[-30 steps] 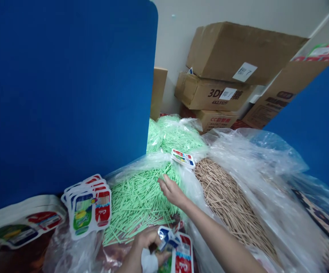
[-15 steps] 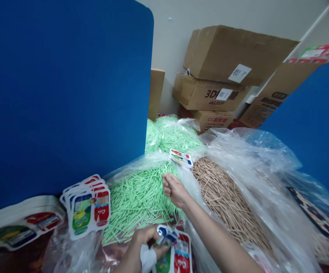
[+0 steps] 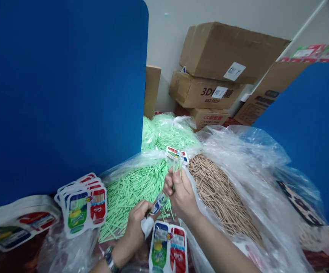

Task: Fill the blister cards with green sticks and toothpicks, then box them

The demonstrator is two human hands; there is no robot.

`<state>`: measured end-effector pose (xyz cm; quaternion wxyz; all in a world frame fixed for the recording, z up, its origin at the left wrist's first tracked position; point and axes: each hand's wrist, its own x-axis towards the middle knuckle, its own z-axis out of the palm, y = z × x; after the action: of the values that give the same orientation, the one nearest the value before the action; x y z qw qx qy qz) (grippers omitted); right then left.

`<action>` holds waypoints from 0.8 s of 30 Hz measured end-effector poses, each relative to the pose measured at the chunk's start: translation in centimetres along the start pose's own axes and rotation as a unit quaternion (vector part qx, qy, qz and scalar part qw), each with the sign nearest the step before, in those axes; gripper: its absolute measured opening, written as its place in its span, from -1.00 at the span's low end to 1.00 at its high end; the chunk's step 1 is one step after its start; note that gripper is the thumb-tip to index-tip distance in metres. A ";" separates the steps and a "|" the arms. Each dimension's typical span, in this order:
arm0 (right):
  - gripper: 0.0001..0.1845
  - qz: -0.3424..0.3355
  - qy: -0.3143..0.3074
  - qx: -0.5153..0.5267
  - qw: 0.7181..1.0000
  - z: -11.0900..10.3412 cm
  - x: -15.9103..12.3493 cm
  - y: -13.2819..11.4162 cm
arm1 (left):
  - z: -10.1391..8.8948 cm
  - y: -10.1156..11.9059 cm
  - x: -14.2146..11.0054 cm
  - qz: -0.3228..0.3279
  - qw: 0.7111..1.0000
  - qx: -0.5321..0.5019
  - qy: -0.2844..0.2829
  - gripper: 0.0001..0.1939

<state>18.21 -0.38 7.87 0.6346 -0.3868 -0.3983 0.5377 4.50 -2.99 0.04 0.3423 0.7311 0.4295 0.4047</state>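
A person's right hand [image 3: 184, 197] pinches a small bunch of slender, pale-green sticks [image 3: 178, 164] upright between thumb and curled fingers, above a loose heap of matching green sticks [image 3: 127, 204] in clear plastic. The left hand [image 3: 137, 222], below a silver metal wristwatch [image 3: 111, 259], grips a narrow blue-and-white printed packet [image 3: 160, 202], its upper end just beside the right hand. Below lies a flat, white-edged, two-part pack printed green and red [image 3: 168, 246]; similar packs fan out at left [image 3: 86, 204]. Thin brown sticks [image 3: 224, 195] fill a bag at right, with brown cardboard cartons [image 3: 232, 53] stacked behind.
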 end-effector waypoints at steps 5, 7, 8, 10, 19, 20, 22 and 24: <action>-0.72 -0.052 -0.021 -0.128 0.990 -0.1 -1.1 1.4 | 0.1 0.2 0.2 0.020 0.999 0.035 0.016 -0.83; -0.73 -0.071 -0.011 -0.161 0.984 -0.3 -1.6 1.7 | 0.1 0.3 0.2 0.021 0.999 0.036 0.018 -0.83; -0.73 -0.085 -0.001 -0.174 0.981 -0.4 -1.8 1.8 | 0.2 0.2 0.2 0.020 0.999 0.036 0.017 -0.83; -0.72 -0.111 0.016 -0.201 0.973 -0.6 -2.0 2.1 | 0.3 0.2 0.2 0.018 0.999 0.035 0.013 -0.82; -0.66 -0.148 0.087 -0.270 0.947 -0.2 -2.6 2.8 | 1.0 0.4 0.1 0.003 1.000 0.008 0.021 -0.82; -0.66 -0.159 0.090 -0.277 0.943 -0.2 -2.7 2.8 | 1.0 0.5 0.1 -0.002 1.000 0.005 0.026 -0.81; -0.66 -0.167 0.090 -0.284 0.940 -0.3 -2.9 2.9 | 1.1 0.7 0.2 -0.009 0.999 -0.002 0.033 -0.81; -0.66 -0.168 0.088 -0.285 0.939 -0.4 -3.1 2.9 | 1.2 0.7 0.2 -0.011 0.999 -0.008 0.036 -0.81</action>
<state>17.16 -3.16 4.80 0.6112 -0.5252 -0.5365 0.2508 5.85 -3.25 0.17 0.3364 0.7085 0.4466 0.4307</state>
